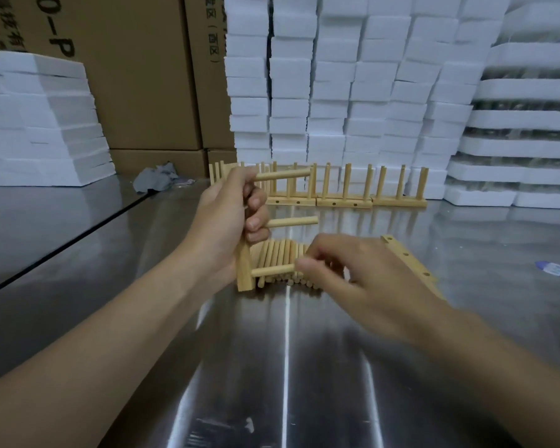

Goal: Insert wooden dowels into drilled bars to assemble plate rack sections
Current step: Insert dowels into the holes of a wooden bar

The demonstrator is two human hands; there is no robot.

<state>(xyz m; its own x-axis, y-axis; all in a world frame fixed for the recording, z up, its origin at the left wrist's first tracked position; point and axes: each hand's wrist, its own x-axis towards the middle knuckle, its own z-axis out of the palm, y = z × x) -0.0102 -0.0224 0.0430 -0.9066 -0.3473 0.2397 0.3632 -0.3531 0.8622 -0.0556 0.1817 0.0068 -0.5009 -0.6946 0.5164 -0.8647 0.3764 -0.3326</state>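
My left hand point(230, 218) grips a drilled wooden bar point(243, 273) held upright on end, its lower end near the steel table. Two dowels stick out of it to the right: a top dowel point(283, 174) and a middle dowel point(293, 222). My right hand point(366, 279) pinches the free end of a third, lowest dowel point(272, 270), whose other end sits at the bar. Behind it lies a pile of loose dowels point(280, 258). A bare drilled bar point(408, 257) lies flat behind my right hand.
Finished rack sections point(343, 189) stand in a row at the back of the shiny steel table point(288, 367). Stacks of white foam blocks point(353, 85) and cardboard boxes point(143, 76) rise behind. A grey rag point(156, 181) lies at the left, a blue label point(555, 270) at the right.
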